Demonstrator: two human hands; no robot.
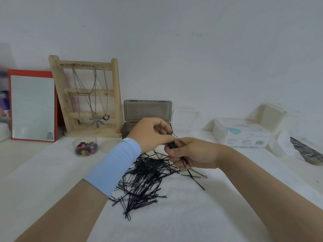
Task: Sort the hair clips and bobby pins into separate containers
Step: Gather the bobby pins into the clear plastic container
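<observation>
A loose pile of black bobby pins (pixel 143 179) lies on the white cloth in front of me. My right hand (pixel 194 154) grips a small bundle of bobby pins above the pile's far edge. My left hand (pixel 150 134), with a light blue sleeve on the wrist, pinches a single pin at the top of that bundle. Behind my hands stands a dark grey box (pixel 129 130) with its lid raised. A small clear round cup (pixel 86 145) at the left holds several colourful hair clips.
At the back left a wooden jewellery stand (pixel 87 95) with necklaces stands beside a red-framed mirror (pixel 33 105). A clear lid (pixel 187 119), a white product box (pixel 243 133) and a white container (pixel 272 117) line the back right. A dark patterned object (pixel 307 152) lies far right.
</observation>
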